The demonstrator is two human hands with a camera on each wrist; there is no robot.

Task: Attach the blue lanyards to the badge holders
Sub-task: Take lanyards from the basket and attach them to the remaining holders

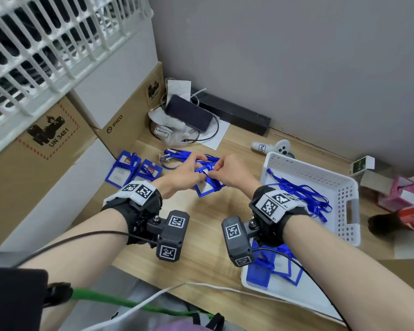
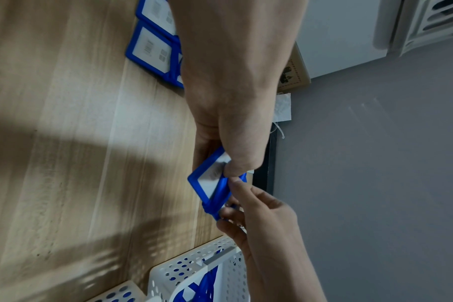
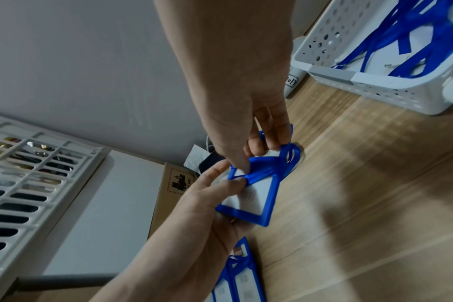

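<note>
A blue-framed badge holder (image 1: 207,188) is held just above the wooden table between both hands. My left hand (image 1: 200,174) grips its upper edge, thumb on the clear face (image 2: 210,179). My right hand (image 1: 215,169) pinches the blue lanyard (image 3: 268,168), which is wound in several turns across the top of the holder (image 3: 256,196). More lanyard strap (image 1: 177,155) lies loose on the table beyond the hands. Two badge holders (image 1: 127,170) with lanyards lie flat to the left.
A white perforated basket (image 1: 344,187) on the right holds a tangle of blue lanyards (image 1: 304,194). A white tray (image 1: 249,285) by my right wrist holds more badge holders (image 1: 280,266). Cardboard boxes (image 1: 46,151) line the left; a phone (image 1: 189,113), controller (image 1: 277,146) and cola bottle (image 1: 411,218) sit nearby.
</note>
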